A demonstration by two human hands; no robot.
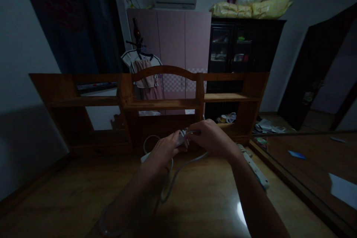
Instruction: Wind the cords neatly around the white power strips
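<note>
Above the wooden desktop, my left hand [164,149] is closed round a small bundle of white cable [182,138]. My right hand [209,137] meets it from the right, fingers pinched on a strand of the same cable. A loose loop of the cable hangs below both hands towards the desktop, and another thin loop curves up behind the left hand. Partly hidden behind my left hand is a white block [145,157], its kind unclear. A white power strip [256,171] lies beside my right forearm.
A wooden shelf unit [164,103] stands along the back of the desktop [206,197]. To the right, past a raised edge, a lower brown surface [309,167] holds a blue card [297,154] and a white sheet [344,189]. Wardrobes stand behind; the room is dim.
</note>
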